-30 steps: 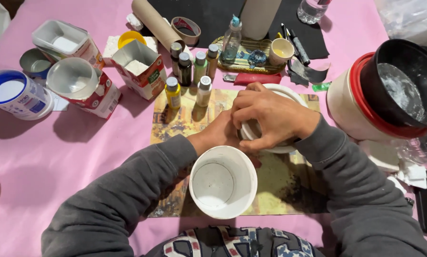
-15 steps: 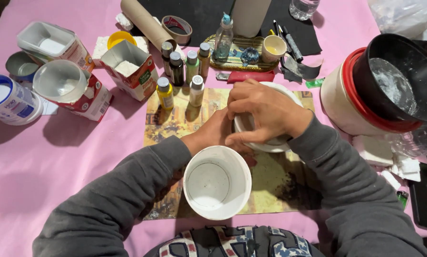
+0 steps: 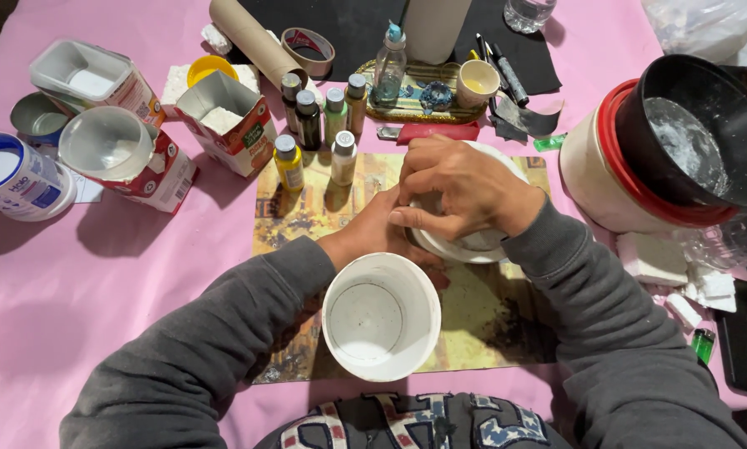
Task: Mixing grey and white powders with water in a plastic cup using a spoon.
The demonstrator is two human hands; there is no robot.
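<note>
The right hand (image 3: 465, 187) lies over the near rim of a white bowl (image 3: 507, 166), its grip curled shut on that rim, so most of the bowl lies beyond the fingers. The left hand (image 3: 373, 233) presses against the bowl's left side, its grip hidden. An empty white cup (image 3: 382, 316) stands just nearer the person, on the patterned mat (image 3: 490, 316).

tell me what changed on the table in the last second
Almost nothing. Both hands, right hand above left hand, stay clasped on the white bowl on the mat. The empty white tub and the small paint bottles stay put; only the camera view shifted slightly.
</note>
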